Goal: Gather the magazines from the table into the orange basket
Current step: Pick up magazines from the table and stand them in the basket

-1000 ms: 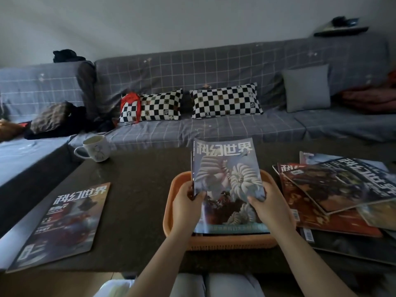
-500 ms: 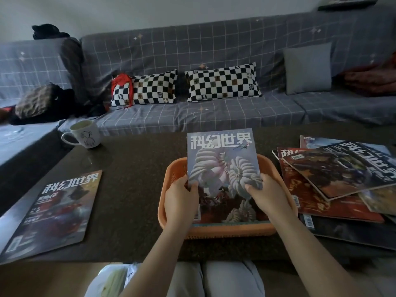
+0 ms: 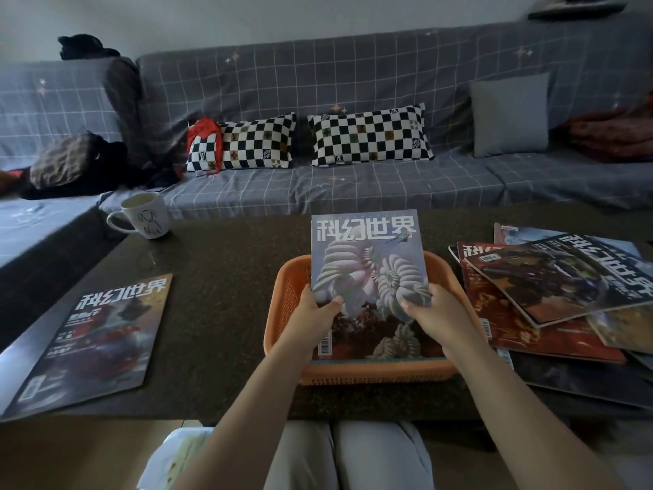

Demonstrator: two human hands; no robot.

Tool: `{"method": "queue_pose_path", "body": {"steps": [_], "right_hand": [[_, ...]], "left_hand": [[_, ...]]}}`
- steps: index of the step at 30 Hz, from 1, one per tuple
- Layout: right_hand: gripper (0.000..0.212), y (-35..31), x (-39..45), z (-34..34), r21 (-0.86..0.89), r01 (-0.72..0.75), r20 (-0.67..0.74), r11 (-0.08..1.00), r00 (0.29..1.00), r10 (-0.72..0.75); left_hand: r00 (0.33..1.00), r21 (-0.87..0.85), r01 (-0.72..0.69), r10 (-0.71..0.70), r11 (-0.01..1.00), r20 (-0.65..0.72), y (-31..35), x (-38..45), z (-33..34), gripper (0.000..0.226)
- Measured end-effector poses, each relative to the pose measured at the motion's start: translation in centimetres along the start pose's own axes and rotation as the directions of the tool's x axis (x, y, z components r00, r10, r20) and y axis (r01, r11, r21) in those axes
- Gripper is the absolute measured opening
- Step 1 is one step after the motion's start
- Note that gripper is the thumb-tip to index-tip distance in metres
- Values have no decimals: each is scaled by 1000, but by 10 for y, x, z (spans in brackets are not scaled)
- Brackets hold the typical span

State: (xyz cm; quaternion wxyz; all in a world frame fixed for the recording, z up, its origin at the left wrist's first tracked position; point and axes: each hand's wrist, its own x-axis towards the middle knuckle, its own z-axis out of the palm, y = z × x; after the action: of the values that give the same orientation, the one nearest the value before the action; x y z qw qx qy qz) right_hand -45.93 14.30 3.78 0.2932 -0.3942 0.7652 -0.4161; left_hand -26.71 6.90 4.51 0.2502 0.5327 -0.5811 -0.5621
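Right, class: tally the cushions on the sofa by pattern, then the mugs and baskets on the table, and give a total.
Checked cushions: 2
Plain grey cushions: 1
Mugs: 1
Orange baskets: 1
Total: 5

Home living room, grey checked sofa point(image 3: 353, 83), chequered cushions point(image 3: 369, 136), mug point(image 3: 143, 215) on dark coffee table point(image 3: 229, 277)
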Motion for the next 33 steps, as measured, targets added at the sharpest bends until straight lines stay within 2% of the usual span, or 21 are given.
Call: {"method": "queue_pose_path", "body": {"steps": [3,5,8,11,14,18,22,26,33], "right_hand": [[38,-6,-4,1,18,-31,0,999,1000,31],[50,-13,-12,3,45,-13,-60,999,998,15],[58,-24,-30,10,68,184,-197,981,966,-167],[53,-43,-43,28,40,331,-200,943,927,-317],[46,-68,-51,56,105,384,-87,917,922,-376],[38,-98,-59,106,185,414,52,891,901,-430],[35,-113,-68,166,235,417,184,878,868,-462],[34,-124,-65,222,220,335,357,916,846,-395],[42,-122,-55,299,184,167,494,969,836,-238]], "left_hand": [[1000,20,12,-12,1000,-12,3,-1,2,73],[997,13,-67,68,998,-42,5,-7,2,68],[941,75,-293,301,953,-152,6,-20,-4,52],[895,35,-375,372,926,-245,7,-32,-25,41],[880,28,-365,355,931,-314,4,-38,-58,41],[830,119,-354,370,928,-417,-14,-41,-108,25],[813,152,-268,308,951,-493,-48,-40,-160,21],[799,121,-174,212,977,-563,-85,-36,-206,18],[756,160,-24,122,987,-643,-126,-27,-258,24]]}}
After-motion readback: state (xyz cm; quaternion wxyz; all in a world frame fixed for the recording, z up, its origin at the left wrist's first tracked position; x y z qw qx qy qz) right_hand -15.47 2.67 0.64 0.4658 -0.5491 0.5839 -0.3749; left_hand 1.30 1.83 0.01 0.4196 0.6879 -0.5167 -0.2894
